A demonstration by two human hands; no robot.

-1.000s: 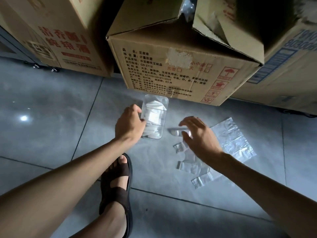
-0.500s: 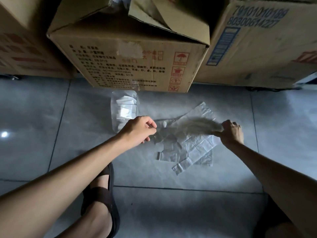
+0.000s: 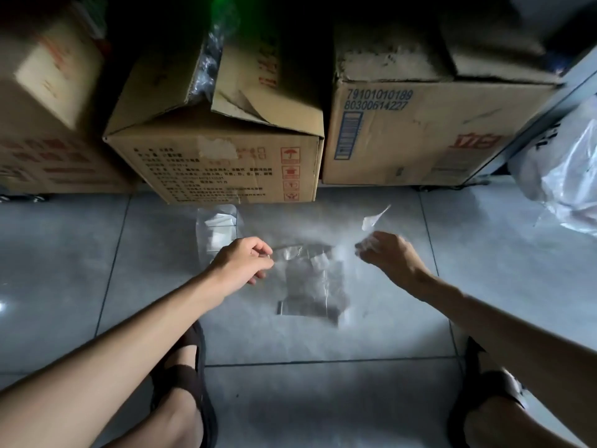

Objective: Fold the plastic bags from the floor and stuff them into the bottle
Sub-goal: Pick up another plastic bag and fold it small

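Head: left hand [image 3: 243, 264], right hand [image 3: 389, 256] pinch one bag [image 3: 302, 255] (blurred), one bottle [image 3: 218, 229]

The grey tiled floor [image 3: 323, 399] carries three boxes in a row. Just before the middle box [image 3: 226, 169] stands a clear bottle [image 3: 218, 227]. A bag [image 3: 310, 292] lies further out, two sandals [image 3: 190, 376] beyond it, and a white sack [image 3: 565, 182] far right.

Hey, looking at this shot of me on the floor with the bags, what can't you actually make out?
All in the head view:
1. Thin clear plastic bag, pinched by the left hand and right hand: motion blur hides its folds and layers.
2. Clear plastic bottle: the left hand covers its near end, and dim light makes its contents uncountable.
3. Crumpled white plastic sack: cut off by the right edge.
4. Middle brown cardboard box: small print too blurred to read.
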